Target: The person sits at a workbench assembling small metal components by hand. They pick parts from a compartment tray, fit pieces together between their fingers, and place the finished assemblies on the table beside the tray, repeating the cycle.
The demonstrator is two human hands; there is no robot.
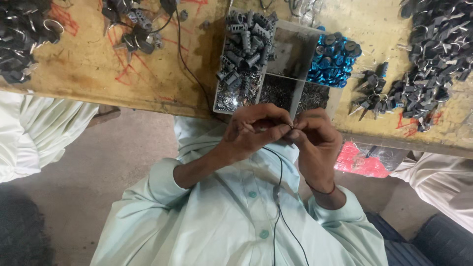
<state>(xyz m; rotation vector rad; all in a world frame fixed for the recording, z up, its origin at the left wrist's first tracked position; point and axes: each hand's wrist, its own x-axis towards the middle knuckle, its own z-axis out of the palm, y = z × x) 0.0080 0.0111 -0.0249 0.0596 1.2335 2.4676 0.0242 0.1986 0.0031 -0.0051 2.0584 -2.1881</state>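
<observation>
Item: small dark metal part (289,127), pinched between my left hand (251,132) and right hand (315,135), both grips clamped; best held steady above the grey compartmented plastic tray (295,69).

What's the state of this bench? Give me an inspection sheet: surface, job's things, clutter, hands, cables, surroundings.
Surface: worn wooden bench with red scribbles.
Job's things: a small part, too hidden to identify, pinched between both hands; grey divided tray holding grey ridged cylinders, blue caps and fine metal bits.
Clutter: dark metal pieces heaped at the right, left and top.
Hands: left hand and right hand meet fingertip to fingertip below the tray.
Cables: thin black cable down the shirt; another across the bench.
Surroundings: concrete floor; pale-clothed people either side; red bag.
</observation>
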